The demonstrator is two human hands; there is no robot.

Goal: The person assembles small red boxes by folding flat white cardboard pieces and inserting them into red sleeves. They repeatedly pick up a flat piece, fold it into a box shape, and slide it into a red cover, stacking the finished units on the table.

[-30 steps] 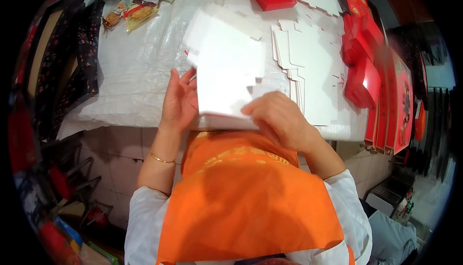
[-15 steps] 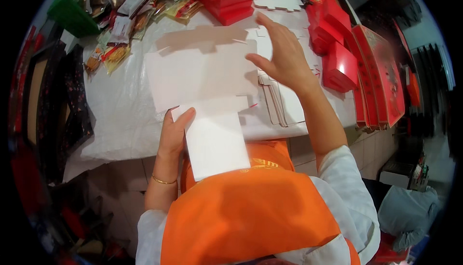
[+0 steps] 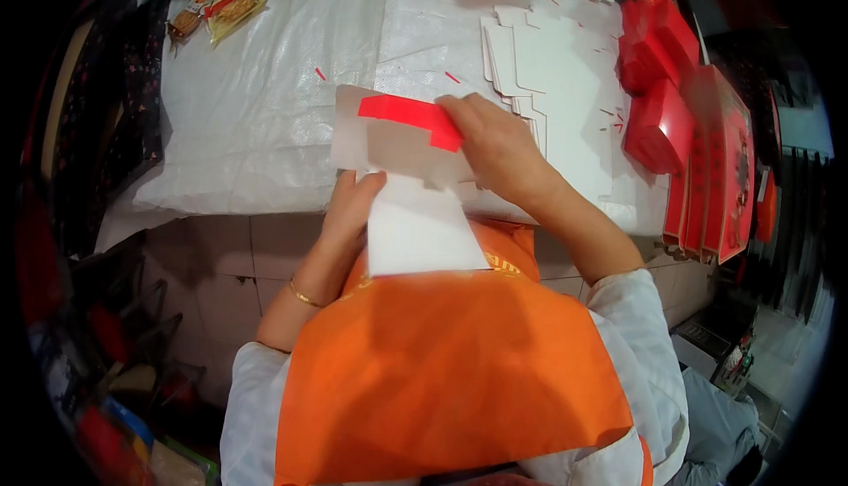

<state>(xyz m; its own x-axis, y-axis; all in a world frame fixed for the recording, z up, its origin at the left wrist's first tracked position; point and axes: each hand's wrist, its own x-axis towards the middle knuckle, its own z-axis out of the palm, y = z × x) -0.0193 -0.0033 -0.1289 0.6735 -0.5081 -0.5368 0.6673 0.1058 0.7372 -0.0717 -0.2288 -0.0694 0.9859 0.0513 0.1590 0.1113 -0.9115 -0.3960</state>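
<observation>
A cardboard box blank [image 3: 424, 234], white on its inner side, stretches from the table's front edge to my orange apron. Its far part is bent up, and a folded-over flap [image 3: 397, 110] shows the red outer face. My left hand [image 3: 352, 208] grips the blank's left edge, thumb on the white face, the other fingers mostly hidden beneath. At the far right corner, my right hand [image 3: 495, 141] is closed on the blank by the red flap, its fingertips partly out of sight.
Flat white blanks [image 3: 565, 88] lie stacked to the right. Folded red boxes [image 3: 661, 128] and large red bags [image 3: 711, 177] stand beyond them. Wrapped snacks [image 3: 237, 13] lie at the far left on the white sheet [image 3: 265, 115]. Another person's grey clothing [image 3: 715, 424] shows at lower right.
My right hand has come down from above the stack and taken hold of the blank. The blank's far part has been folded, bringing a red flap into view. The view has shifted nearer.
</observation>
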